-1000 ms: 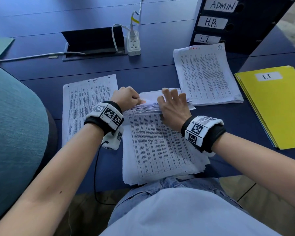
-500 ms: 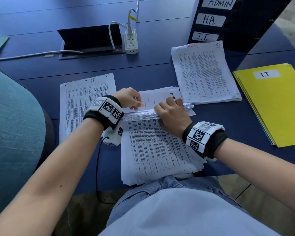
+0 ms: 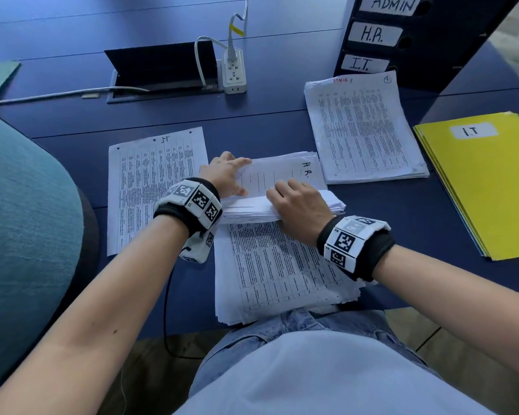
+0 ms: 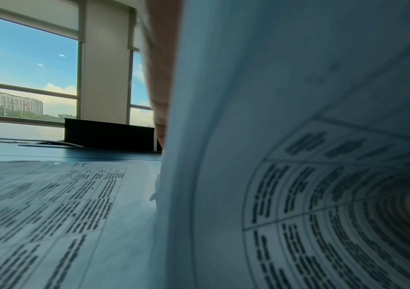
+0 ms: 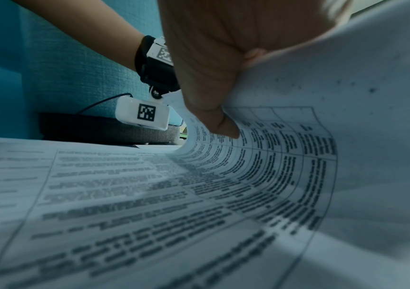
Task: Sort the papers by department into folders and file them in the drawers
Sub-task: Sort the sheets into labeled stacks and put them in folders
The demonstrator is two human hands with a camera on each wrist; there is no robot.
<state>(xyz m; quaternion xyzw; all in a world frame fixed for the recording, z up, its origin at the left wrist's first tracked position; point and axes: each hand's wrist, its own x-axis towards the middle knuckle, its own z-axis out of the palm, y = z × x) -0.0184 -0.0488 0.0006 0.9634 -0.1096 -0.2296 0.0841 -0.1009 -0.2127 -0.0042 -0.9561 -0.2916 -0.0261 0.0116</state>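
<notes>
At the table's near edge, the paper stack [image 3: 276,274] is lying with its far half folded back, "H.R." showing. The left hand [image 3: 226,173] and right hand [image 3: 300,205] are both gripping that folded bundle [image 3: 282,178], fingers curled around it.

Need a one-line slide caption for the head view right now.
Both hands, left hand and right hand, bend back the unsorted stack, exposing an H.R. sheet between the I.T. pile and ADMIN pile.
</notes>
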